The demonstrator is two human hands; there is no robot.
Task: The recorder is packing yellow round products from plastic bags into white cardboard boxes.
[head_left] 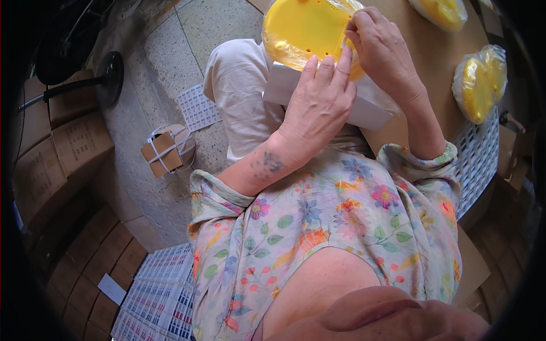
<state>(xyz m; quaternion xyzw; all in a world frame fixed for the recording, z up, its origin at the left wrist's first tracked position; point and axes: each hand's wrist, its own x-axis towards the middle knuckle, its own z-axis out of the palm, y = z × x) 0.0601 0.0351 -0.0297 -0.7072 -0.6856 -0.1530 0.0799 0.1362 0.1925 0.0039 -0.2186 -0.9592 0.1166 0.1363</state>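
Note:
A rounded yellow plastic housing (307, 25) with small holes lies in a clear plastic bag at the top centre, in front of my body. My left hand (318, 102) rests on its near edge with fingers stretched out, pressing the bagged surface. At the housing's right side, my right hand (384, 48) has thumb and fingertips pinched together. A small whitish edge shows by the fingertips, too small to name. Beneath the housing and my left hand is a white box-like piece (369, 105), partly hidden by my hand.
More bagged yellow pieces lie on the brown cardboard surface (406, 74) to the right, including a pair (478, 85). On the floor at left are a sheet of small labels (199, 108) and a strapped cardboard bundle (165, 150). Stacked cartons (62, 153) and a woven plastic seat (159, 290) stand nearby.

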